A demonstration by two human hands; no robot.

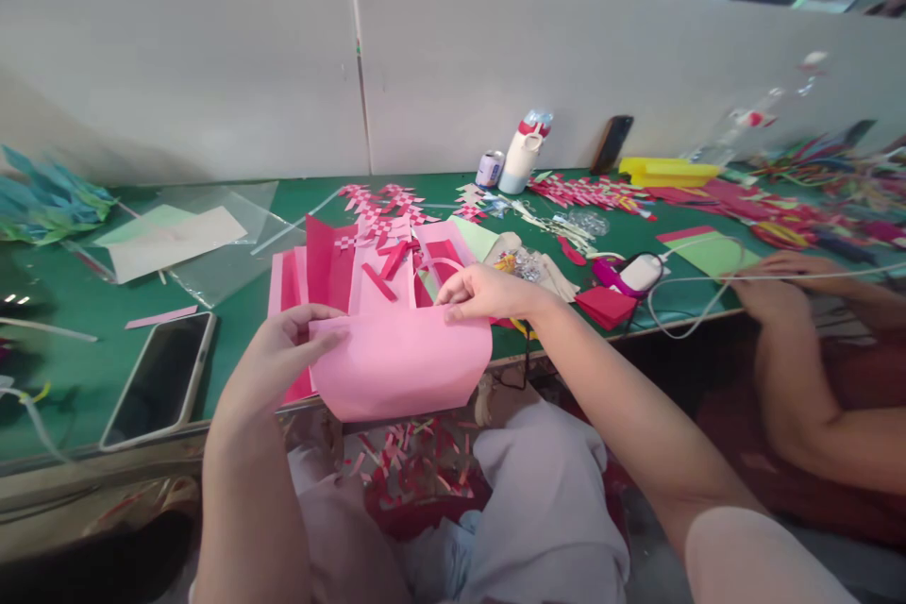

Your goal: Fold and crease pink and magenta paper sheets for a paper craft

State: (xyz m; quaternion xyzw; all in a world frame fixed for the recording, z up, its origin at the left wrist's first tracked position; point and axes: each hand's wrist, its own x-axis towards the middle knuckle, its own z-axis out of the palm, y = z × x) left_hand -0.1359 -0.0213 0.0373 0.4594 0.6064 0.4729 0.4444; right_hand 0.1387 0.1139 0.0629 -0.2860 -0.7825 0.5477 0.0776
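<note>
A sheet of pink paper (403, 363) hangs between my two hands over the table's front edge, its lower part bowed toward me. My left hand (308, 335) pinches its upper left corner. At its upper right edge, my right hand (471, 293) grips it between thumb and fingers. Behind the sheet lie dark pink paper (329, 264) and lighter pink pieces, with red paper strips (382, 281) on top. Woven pink-and-white paper pieces (382, 212) lie farther back.
A phone (161, 380) lies on the green table (244, 326) at left. A white bottle (522, 156) and a can (490, 170) stand near the partition (439, 66). A co-worker's hands (768, 283) rest at right. Paper scraps (411, 462) lie below, near my lap.
</note>
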